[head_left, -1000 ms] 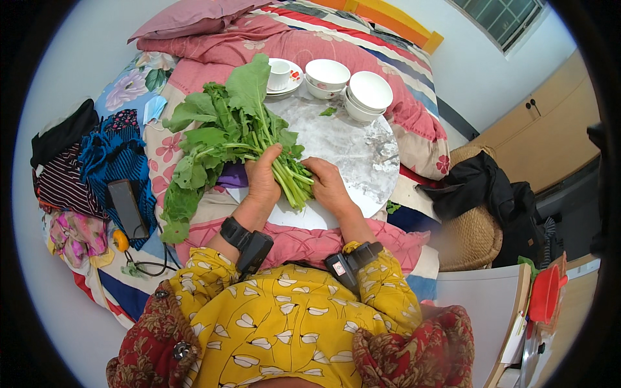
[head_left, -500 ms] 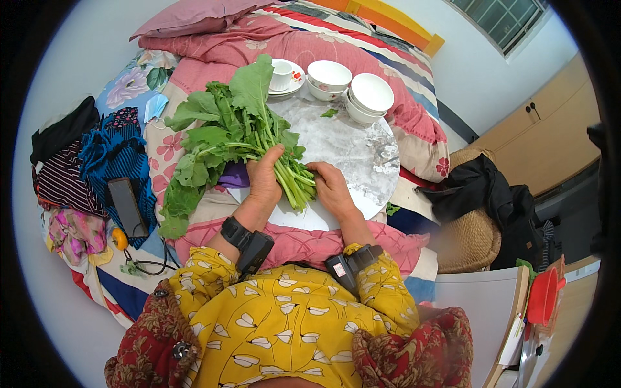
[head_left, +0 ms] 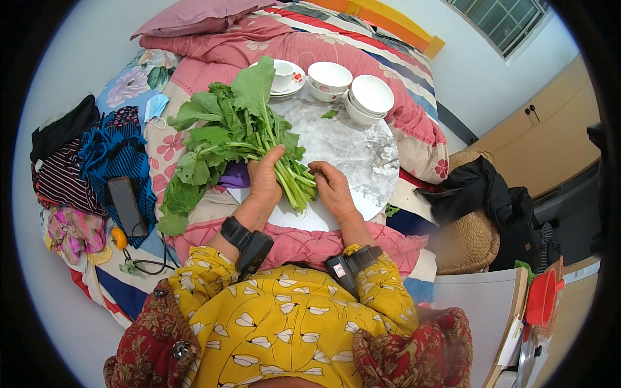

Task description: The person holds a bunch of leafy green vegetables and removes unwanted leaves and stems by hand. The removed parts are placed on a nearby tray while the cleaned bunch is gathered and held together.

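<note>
My left hand (head_left: 265, 180) is closed around the stems of a large bunch of leafy greens (head_left: 213, 139), its thumb lying over them. The broad leaves fan out to the upper left, and the pale green stem ends (head_left: 296, 189) point down to the right. Just right of those stem ends is my right hand (head_left: 334, 187), its fingers curled together at the edge of the bunch. Whatever may be between these fingertips is hidden. Beneath both hands lies a round white-and-grey board (head_left: 362, 155).
Stacked white bowls (head_left: 372, 94), more bowls (head_left: 329, 76) and a cup (head_left: 282, 76) on plates line the board's far side. A phone (head_left: 127, 205) and clothes (head_left: 113, 152) lie left on the bed. A wicker seat (head_left: 462, 242) with a black jacket (head_left: 479, 187) stands right.
My right hand has shifted very slightly right at the stem ends. My left hand and the greens have stayed almost where they were.
</note>
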Demonstrator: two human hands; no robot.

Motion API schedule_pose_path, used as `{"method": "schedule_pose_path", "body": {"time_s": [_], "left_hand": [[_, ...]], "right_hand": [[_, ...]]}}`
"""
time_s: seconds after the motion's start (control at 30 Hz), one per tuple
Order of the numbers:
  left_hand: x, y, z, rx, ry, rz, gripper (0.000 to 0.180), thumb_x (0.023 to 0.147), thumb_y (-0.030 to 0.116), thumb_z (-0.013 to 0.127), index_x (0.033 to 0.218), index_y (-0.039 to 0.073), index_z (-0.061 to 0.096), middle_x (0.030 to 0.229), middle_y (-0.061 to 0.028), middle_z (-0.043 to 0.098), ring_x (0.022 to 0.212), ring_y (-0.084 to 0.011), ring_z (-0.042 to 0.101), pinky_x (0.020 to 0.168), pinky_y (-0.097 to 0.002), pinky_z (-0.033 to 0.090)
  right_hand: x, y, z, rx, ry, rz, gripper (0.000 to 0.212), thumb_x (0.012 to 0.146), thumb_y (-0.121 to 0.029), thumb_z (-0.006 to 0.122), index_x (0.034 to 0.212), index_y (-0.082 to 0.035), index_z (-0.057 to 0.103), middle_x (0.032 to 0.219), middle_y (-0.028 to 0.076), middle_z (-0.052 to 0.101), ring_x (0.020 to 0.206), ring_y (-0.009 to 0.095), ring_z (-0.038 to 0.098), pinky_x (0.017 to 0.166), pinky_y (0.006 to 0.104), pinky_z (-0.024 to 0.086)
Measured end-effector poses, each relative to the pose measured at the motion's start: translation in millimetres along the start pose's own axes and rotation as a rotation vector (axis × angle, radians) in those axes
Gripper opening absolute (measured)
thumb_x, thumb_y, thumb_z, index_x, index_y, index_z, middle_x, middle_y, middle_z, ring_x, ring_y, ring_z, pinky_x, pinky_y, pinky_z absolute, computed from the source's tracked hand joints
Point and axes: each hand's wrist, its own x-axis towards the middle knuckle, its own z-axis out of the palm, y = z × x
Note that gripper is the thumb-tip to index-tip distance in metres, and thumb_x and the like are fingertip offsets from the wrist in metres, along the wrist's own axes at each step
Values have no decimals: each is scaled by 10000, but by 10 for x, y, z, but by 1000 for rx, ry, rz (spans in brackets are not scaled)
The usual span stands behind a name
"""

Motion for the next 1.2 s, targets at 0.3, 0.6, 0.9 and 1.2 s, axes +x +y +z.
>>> {"method": "schedule_pose_path", "body": {"time_s": [0.3,0.6,0.9,1.2], "left_hand": [[35,-34,-39,-12,7,-30,260,803,-6,607,1057,-27,555,948,-101,621,793,-216,638,708,-348,554],[61,-41,-45,-27,5,-60,261,804,10,614,1055,-33,562,942,-109,625,773,-221,638,704,-360,554],[90,-67,-95,23,-30,-67,269,845,74,597,1083,-47,562,974,-136,641,843,-238,644,753,-382,555],[101,-87,-116,31,-31,-62,285,841,84,609,1090,-46,564,980,-135,640,847,-238,647,749,-386,561]], "right_hand": [[-18,-7,-3,-51,-12,-3,277,749,60,506,985,-4,636,861,177,657,797,309,646,744,362,513],[-19,-32,-15,-81,-27,-4,286,731,67,504,976,-3,635,843,171,653,795,319,632,746,368,509],[-31,-22,-20,-76,-42,39,290,734,63,506,981,-8,638,865,176,654,806,321,631,755,375,509],[-36,-27,-29,-91,-49,41,290,733,58,507,982,-9,639,856,170,652,812,317,629,761,374,506]]}}
